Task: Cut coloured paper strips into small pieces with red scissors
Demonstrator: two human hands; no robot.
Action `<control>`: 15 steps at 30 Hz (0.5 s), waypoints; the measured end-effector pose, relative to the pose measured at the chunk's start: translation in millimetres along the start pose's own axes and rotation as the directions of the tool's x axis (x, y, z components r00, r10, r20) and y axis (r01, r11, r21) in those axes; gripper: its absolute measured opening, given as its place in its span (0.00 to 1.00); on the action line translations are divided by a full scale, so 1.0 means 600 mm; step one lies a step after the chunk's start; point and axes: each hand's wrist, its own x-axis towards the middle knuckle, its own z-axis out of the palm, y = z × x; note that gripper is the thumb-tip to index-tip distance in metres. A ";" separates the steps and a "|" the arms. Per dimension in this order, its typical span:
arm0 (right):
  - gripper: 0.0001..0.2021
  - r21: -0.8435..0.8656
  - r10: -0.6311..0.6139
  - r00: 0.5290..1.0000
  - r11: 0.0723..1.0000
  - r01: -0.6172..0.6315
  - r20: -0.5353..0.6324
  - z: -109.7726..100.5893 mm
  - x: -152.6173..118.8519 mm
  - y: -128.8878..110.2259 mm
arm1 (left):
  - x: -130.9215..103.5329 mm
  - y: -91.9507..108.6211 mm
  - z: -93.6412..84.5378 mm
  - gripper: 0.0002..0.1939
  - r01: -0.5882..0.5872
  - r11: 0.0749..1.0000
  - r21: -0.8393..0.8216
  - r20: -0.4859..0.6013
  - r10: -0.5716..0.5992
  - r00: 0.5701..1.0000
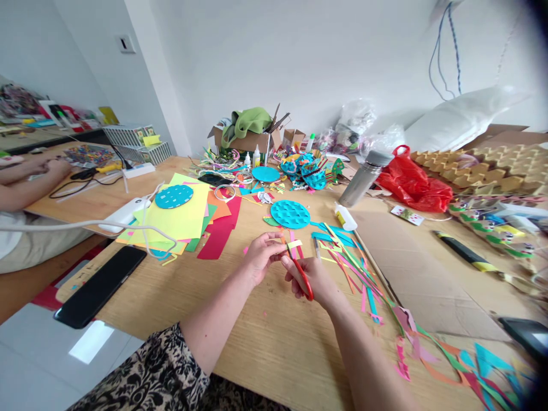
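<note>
In the head view, my right hand (314,277) is closed around red-handled scissors (307,284), whose blades point away from me, toward the left hand. My left hand (262,257) is closed in a pinch at the blades, on a narrow orange paper strip (283,240). A small pale yellow paper piece (294,244) lies across the blades; I cannot tell whether the fingers touch it. Just beyond my hands is a blue paper disc (290,214) with raised scale-like bumps. Several coloured paper strips (342,260) are scattered to the right of the scissors.
Coloured paper sheets (188,214) and a black phone (103,285) lie at left. A metal bottle (363,180), a glue bottle (345,218), flat cardboard (422,274) and a cutter knife (464,251) are at right. Another person's hand (55,171) rests on the left table.
</note>
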 end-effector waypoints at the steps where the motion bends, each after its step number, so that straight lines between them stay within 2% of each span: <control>1: 0.25 -0.003 0.001 1.000 1.000 -0.001 -0.003 0.000 0.000 0.000 | 0.000 0.000 0.000 0.20 -0.003 1.000 -0.002 0.005 0.003 1.000; 15: 0.26 -0.001 -0.021 1.000 1.000 0.021 0.008 -0.001 0.000 0.002 | 0.001 -0.002 -0.002 0.22 -0.004 1.000 0.005 0.006 0.004 1.000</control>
